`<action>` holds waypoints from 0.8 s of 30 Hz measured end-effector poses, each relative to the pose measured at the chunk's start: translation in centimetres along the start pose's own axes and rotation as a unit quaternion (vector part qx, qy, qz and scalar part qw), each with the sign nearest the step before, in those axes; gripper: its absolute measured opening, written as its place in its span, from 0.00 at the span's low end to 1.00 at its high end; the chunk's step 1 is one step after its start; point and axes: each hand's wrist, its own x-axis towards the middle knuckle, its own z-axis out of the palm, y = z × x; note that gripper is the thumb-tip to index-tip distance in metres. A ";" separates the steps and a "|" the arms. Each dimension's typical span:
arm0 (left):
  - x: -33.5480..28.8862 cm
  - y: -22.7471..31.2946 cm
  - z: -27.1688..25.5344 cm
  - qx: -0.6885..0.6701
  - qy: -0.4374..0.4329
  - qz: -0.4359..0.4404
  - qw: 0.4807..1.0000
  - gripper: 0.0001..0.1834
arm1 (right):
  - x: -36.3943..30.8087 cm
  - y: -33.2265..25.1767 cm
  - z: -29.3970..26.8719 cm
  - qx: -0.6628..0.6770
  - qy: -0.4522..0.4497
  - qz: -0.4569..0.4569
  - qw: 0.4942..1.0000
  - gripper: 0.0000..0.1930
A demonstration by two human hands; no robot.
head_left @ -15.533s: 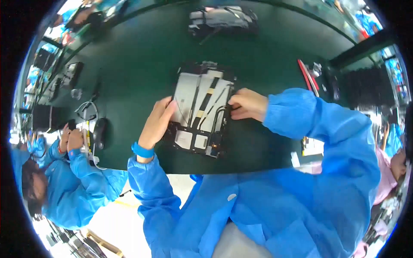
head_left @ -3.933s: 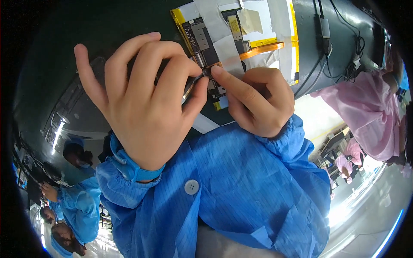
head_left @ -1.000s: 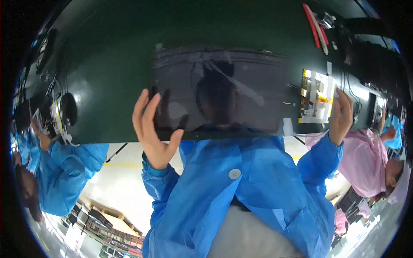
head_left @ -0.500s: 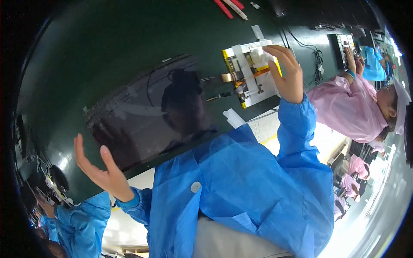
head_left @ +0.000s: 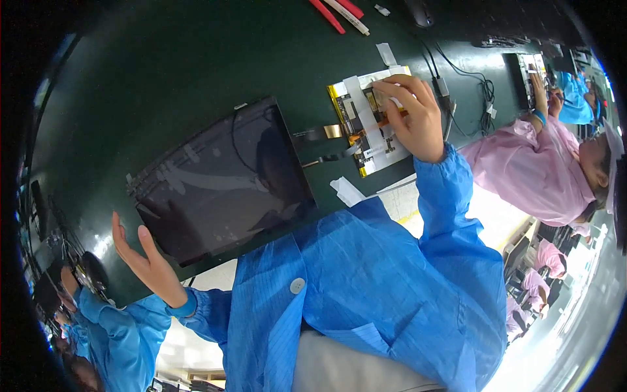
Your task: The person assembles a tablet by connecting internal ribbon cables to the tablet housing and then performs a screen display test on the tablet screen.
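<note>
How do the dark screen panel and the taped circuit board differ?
The dark screen panel looks larger than the taped circuit board. The panel shows a glossy, reflective face; the board shows white and yellow parts under tape. The left hand is by the panel, the right hand over the board. Both lie on the green table.

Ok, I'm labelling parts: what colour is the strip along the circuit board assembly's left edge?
The left edge strip is yellow; the head view shows it best.
</note>
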 end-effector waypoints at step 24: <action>0.3 0.0 0.2 -0.013 -0.023 0.025 0.999 0.25 | 0.2 -0.1 0.5 -0.014 0.048 -0.014 0.999 0.12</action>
